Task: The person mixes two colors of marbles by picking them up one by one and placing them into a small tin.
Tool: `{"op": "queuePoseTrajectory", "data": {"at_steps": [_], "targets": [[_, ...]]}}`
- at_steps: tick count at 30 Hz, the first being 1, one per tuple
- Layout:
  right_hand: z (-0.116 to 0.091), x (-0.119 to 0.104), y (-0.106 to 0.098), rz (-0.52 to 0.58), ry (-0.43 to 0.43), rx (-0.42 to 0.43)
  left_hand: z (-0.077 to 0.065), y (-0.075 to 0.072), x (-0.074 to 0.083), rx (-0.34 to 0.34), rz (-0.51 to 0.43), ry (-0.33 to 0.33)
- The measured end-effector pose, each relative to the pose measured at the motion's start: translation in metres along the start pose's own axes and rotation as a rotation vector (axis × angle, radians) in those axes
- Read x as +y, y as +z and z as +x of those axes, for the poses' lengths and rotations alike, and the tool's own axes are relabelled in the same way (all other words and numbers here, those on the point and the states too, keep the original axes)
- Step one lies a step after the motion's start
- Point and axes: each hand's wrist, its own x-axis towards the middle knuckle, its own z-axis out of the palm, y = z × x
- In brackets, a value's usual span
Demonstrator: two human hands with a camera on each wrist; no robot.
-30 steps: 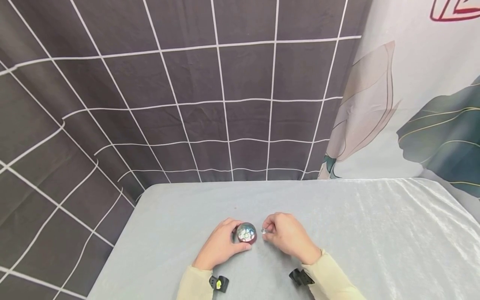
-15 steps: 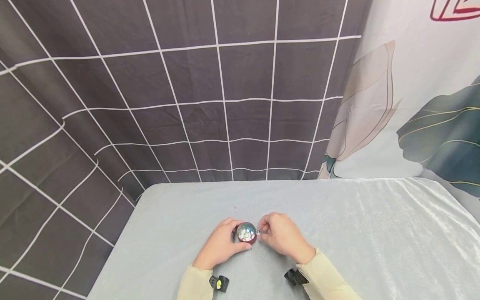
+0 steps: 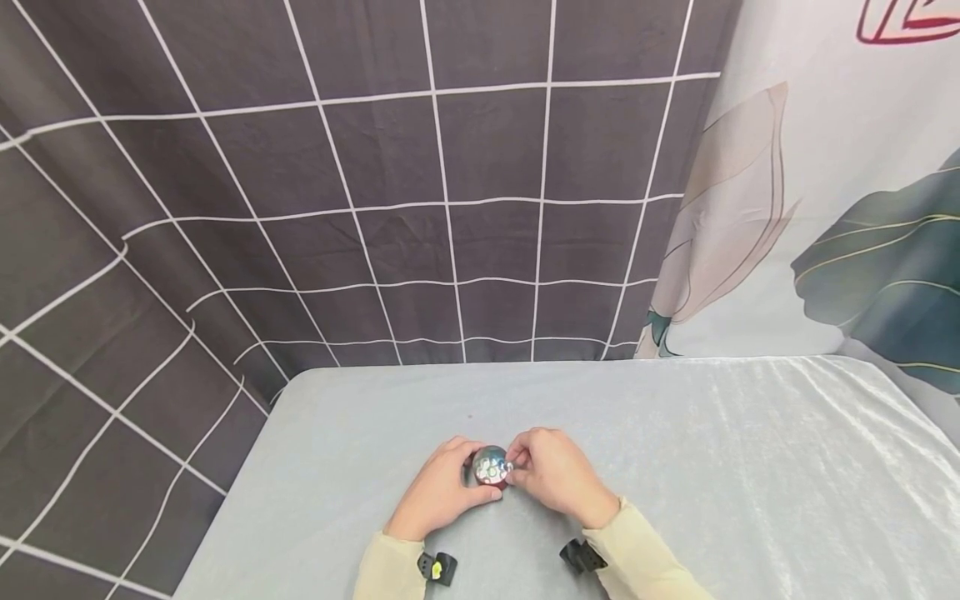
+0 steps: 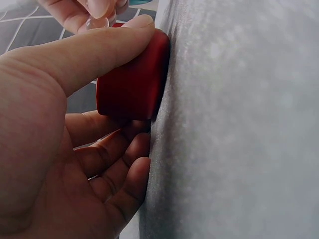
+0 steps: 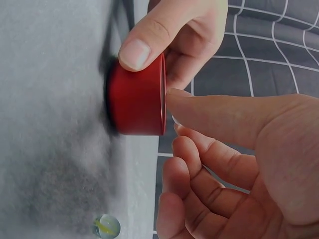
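A small red round tin [image 5: 137, 97] stands on the cloth, its shiny opening facing up and filled with glassy round marbles [image 3: 491, 469]. My left hand [image 3: 444, 487] grips the tin from the left, thumb on the near side and fingers round the far side. At the tin's right rim, my right hand [image 3: 557, 471] pinches a clear glass marble [image 4: 97, 23] between thumb and forefinger, its other fingers loosely curled. In the right wrist view the thumb mostly hides that marble. Another clear marble [image 5: 108, 226] with a yellow swirl lies on the cloth.
A pale grey velvety cloth [image 3: 712, 450] covers the table. Behind it hangs a dark curtain [image 3: 495, 242] with white grid lines, and a leaf-printed white curtain [image 3: 757, 317] at the right. Each wrist wears a small black camera [image 3: 437, 569].
My right hand has moved left with the marble, from a small gap beside the tin to its rim. The left hand and the tin have stayed in place.
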Motion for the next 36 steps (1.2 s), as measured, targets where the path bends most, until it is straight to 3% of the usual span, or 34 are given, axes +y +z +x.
{"op": "queuePoseTrajectory", "data": {"at_steps": [36], "targets": [[0.009,-0.007,0.015,0.026,0.0,-0.01,0.001,-0.001,0.0,-0.003,-0.002,-0.003]]}}
